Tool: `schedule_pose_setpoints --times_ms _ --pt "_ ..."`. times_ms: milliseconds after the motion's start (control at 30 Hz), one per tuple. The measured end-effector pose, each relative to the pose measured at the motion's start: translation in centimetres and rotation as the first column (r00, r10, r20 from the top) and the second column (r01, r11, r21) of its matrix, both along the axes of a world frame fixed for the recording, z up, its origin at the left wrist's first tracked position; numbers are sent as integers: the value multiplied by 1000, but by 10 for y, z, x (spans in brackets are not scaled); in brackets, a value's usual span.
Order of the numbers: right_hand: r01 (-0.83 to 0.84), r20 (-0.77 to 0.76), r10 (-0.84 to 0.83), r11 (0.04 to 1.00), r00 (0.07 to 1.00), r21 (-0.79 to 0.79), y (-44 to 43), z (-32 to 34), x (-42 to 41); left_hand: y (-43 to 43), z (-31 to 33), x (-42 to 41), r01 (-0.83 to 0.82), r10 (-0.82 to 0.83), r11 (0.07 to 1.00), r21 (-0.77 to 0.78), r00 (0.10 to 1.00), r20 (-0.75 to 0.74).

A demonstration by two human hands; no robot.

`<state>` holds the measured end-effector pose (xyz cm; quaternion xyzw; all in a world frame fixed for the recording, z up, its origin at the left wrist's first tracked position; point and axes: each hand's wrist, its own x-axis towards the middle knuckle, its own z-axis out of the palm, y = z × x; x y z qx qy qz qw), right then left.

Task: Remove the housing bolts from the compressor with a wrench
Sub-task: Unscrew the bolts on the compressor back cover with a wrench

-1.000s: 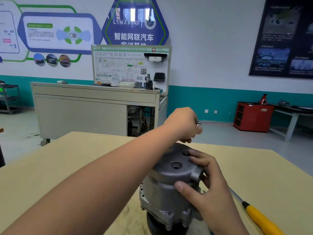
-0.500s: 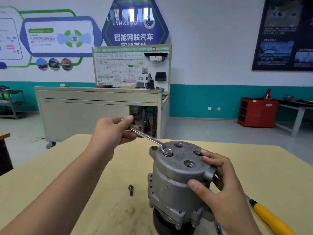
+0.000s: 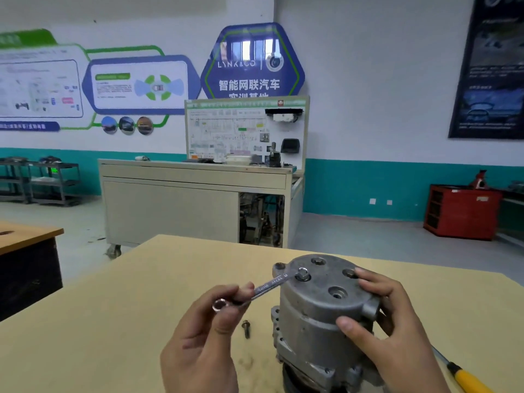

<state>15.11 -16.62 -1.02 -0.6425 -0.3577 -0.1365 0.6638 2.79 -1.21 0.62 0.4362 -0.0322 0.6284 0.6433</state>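
A grey metal compressor [image 3: 314, 321] stands upright on the wooden table [image 3: 113, 321]. A bolt [image 3: 303, 273] sticks up from its top face, and the ring end of a silver wrench [image 3: 269, 286] sits over it. My left hand [image 3: 204, 336] grips the wrench's near end, left of the compressor. My right hand [image 3: 397, 330] holds the compressor's right side, fingers on the top rim and thumb on the front wall. One loose bolt [image 3: 246, 328] lies on the table between my left hand and the compressor.
A yellow-handled screwdriver [image 3: 467, 378] lies on the table at the lower right. Beyond the table stand a beige training bench [image 3: 184, 199], a dark desk [image 3: 28, 265] at the left and a red cabinet [image 3: 462, 211] at the right.
My left hand has swung the wrench handle from beyond the compressor round to its left and toward me, with the ring end staying on the bolt. The right hand kept its hold.
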Motion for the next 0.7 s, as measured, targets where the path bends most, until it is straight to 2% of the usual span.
schedule_pose_setpoints --times_ms 67,167,233,300,433,567,700 --pt "-15 6 15 1000 1000 3 -2 0 2 -12 -7 -1 -120 133 971 208 990 -49" --pt "-32 -8 32 999 999 1 -4 -1 4 -21 -11 -5 -189 271 886 423 952 -142" --pt "-29 -10 29 1000 1000 -4 -5 0 3 -24 -8 -9 -216 381 775 593 909 -167" --pt "-27 -27 26 1000 999 -9 -6 2 1 -28 -6 -11 -263 484 648 715 867 -120" --pt "-29 -45 28 999 999 -17 -8 3 0 -39 3 -11 -303 535 525 796 844 -31" --pt "-48 -44 48 999 998 -10 -7 4 -1 -44 11 -8 -263 503 536 802 863 -53" --pt "-27 -23 26 999 999 -45 -8 3 2 -49 14 -2 -360 585 400 843 808 68"
